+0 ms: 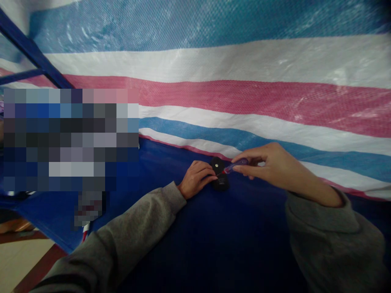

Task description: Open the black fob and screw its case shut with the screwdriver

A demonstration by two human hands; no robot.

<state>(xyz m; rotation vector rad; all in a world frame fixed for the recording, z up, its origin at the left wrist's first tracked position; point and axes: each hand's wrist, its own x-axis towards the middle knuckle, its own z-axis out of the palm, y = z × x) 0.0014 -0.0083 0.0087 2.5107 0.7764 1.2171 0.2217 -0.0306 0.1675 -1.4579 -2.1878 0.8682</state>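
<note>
A small black device [220, 182] with a rounded outline, a pale round spot near its far end and fine print on its near half lies on the dark blue surface. My left hand [197, 178] grips its left edge, the fingers bent against it. From the right, my right hand [265, 166] pinches the purple handle of a screwdriver [236, 165]. The red front end of the handle points down and left at the middle of the device. I cannot make out whether the tip touches it.
A striped blue, white and red plastic sheet [232, 95] rises close behind the device. Dark blue cloth [207, 244] covers the surface under my arms. A blue metal frame [33, 53] stands at upper left, above a large pixelated patch.
</note>
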